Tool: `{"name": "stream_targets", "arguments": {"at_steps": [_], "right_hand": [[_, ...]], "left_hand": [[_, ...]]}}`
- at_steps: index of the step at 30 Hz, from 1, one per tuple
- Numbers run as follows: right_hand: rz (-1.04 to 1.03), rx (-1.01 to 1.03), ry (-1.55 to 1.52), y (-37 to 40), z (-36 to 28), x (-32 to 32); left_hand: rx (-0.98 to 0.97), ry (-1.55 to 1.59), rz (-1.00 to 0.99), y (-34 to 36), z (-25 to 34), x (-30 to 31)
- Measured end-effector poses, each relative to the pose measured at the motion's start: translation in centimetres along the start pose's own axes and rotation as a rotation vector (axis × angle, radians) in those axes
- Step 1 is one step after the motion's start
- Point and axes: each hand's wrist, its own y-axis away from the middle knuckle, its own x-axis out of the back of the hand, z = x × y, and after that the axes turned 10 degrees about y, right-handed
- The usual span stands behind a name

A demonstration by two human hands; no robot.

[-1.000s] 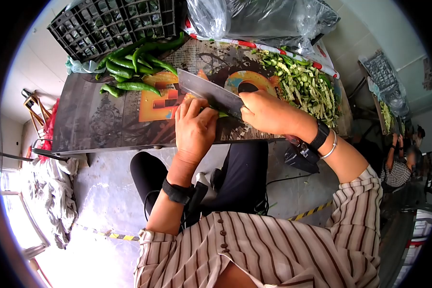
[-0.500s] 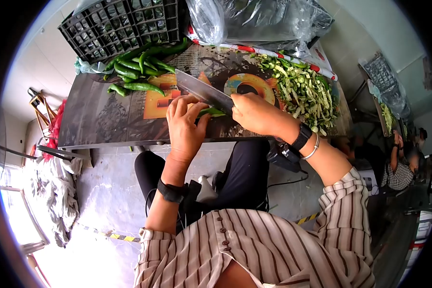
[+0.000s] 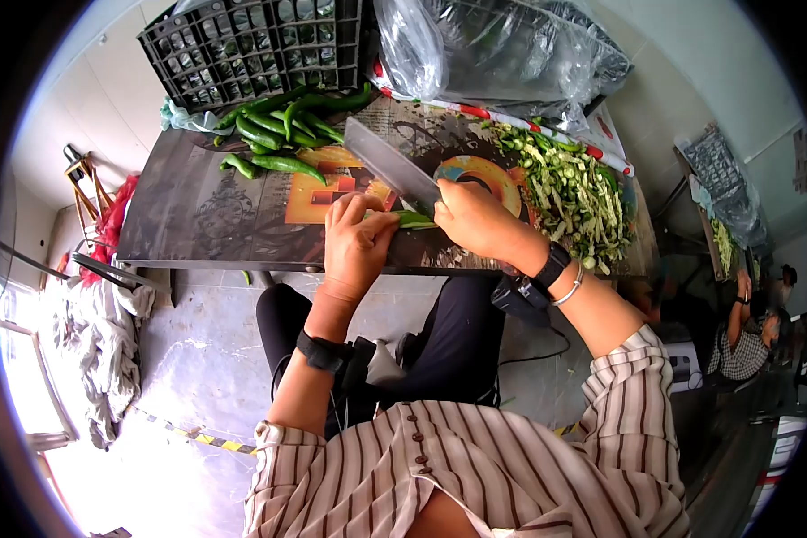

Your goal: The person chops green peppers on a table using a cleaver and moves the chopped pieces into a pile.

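Note:
My right hand [image 3: 475,215] is wrapped round the handle of a knife [image 3: 390,163], whose broad blade slants up to the left above the table. Beneath the blade's near end lies a green pepper [image 3: 412,219], pressed to the tabletop by the fingers of my left hand [image 3: 357,242]. Several whole green peppers [image 3: 282,125] are piled at the back left of the table. To the right of the knife spreads a heap of chopped peppers [image 3: 582,193].
Behind the peppers stands a black crate [image 3: 251,54]. Clear plastic [image 3: 520,54] covers a container at the back. The patterned table [image 3: 179,206] ends near my knees. At the far right a person [image 3: 742,345] sits by another table.
The view has shifted slightly, so the table and crate sit further right. The fingers of my left hand are drawn closer together on the pepper. My right hand still holds the knife.

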Motion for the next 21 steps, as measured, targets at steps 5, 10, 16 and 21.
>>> {"name": "stream_targets", "arguments": {"at_steps": [5, 10, 16, 21], "right_hand": [[0.085, -0.015, 0.034, -0.6, 1.5, 0.1], [0.035, 0.028, 0.048, 1.1, -0.1, 2.4], [-0.102, 0.048, 0.031, 1.8, -0.2, 2.5], [-0.107, 0.081, 0.045, 1.5, -0.2, 2.4]], "left_hand": [[-0.006, -0.007, 0.002, 0.0, 0.0, 0.0], [-0.001, 0.001, 0.004, 0.0, 0.1, 0.1], [0.004, -0.008, 0.008, 0.0, 0.1, 0.2], [-0.002, -0.023, 0.004, -0.1, 0.1, 0.2]]}}
